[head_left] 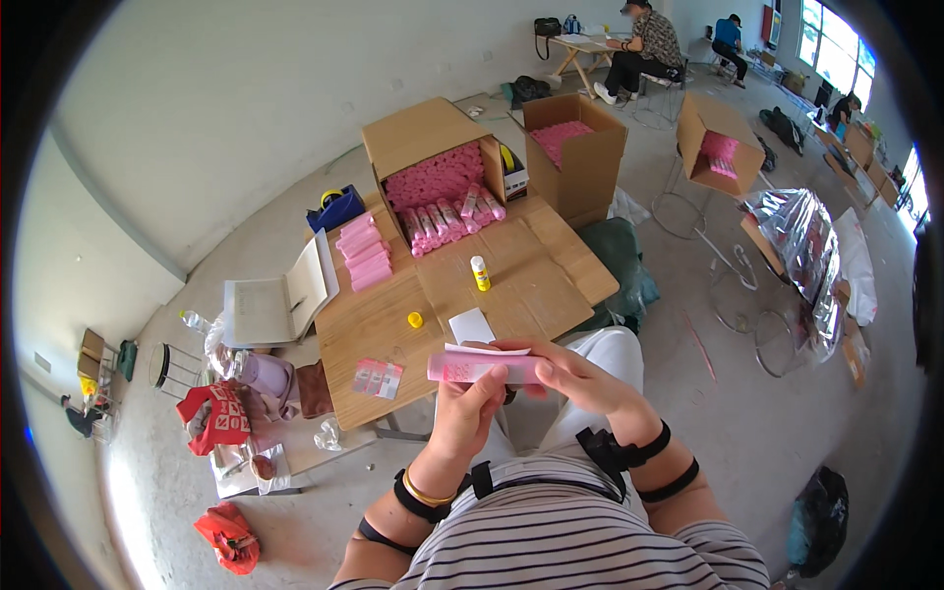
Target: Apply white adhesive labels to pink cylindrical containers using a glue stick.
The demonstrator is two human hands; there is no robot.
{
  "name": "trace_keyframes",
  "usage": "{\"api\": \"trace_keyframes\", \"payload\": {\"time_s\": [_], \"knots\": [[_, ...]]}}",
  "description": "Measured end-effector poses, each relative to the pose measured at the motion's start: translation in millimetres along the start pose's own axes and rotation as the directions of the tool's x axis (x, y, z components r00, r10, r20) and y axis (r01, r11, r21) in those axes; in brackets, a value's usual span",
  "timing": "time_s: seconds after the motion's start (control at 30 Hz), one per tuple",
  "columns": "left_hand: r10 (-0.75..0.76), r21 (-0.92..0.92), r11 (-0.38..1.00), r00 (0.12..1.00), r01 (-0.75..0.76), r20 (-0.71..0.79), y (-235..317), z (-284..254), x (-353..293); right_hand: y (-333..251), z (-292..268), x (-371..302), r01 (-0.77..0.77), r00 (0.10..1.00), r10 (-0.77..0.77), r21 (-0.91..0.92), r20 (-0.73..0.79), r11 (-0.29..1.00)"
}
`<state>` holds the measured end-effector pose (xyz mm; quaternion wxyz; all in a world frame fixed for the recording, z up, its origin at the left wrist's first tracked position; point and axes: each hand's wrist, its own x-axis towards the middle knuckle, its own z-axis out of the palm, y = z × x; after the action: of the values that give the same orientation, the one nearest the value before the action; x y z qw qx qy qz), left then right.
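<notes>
Above my lap, both hands hold a pink roll (pixel 452 368) with a printed paper label wrapped along it; a white paper edge sticks up behind. My left hand (pixel 460 421) grips it from below, thumb pressed on the label. My right hand (pixel 588 382) closes round its right end. Beyond, on the wooden table (pixel 379 320), an uncapped glue stick (pixel 480 274) stands upright on a flattened cardboard sheet (pixel 521 261). Its yellow cap (pixel 415 320) lies nearer. A white slip of paper (pixel 472 326) is just past my hands. Printed labels (pixel 378 379) lie at the near left.
Pink rolls (pixel 364 254) lie by an open carton (pixel 408 128) full of more. Another carton (pixel 595 162) stands behind the table. An open folder (pixel 285 295) and blue tape dispenser (pixel 334 208) sit left. Silver film (pixel 801 241) hangs right. Other people work at the back.
</notes>
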<state>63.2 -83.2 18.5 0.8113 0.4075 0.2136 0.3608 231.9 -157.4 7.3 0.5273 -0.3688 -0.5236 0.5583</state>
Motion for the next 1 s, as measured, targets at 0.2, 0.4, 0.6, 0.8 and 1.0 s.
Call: {"api": "trace_keyframes", "payload": {"time_s": [0.2, 0.4, 0.6, 0.8, 1.0], "knots": [[-0.097, -0.007, 0.995, 0.993, 0.097, -0.073, -6, -10, 6, 24, 10, 10, 0.097, 0.953, -0.069, 0.082, -0.295, 0.992], [-0.055, 0.258, 0.966, 0.996, 0.035, 0.071, 25, -31, 0, 10, 5, 5, 0.076, 0.95, -0.056, 0.051, -0.308, 0.996], [0.005, 0.349, 0.937, 0.997, -0.029, 0.071, 29, -20, -1, 13, 4, 3, 0.088, 0.954, -0.066, 0.062, -0.294, 0.994], [0.057, 0.424, 0.901, 0.993, -0.096, 0.105, 20, -23, -1, 11, 13, 1, 0.073, 0.949, -0.013, 0.181, -0.315, 0.981], [0.06, 0.438, 0.894, 0.994, -0.096, 0.096, 19, -14, -4, 14, 12, -2, 0.051, 0.929, -0.003, 0.119, -0.369, 0.992]]}}
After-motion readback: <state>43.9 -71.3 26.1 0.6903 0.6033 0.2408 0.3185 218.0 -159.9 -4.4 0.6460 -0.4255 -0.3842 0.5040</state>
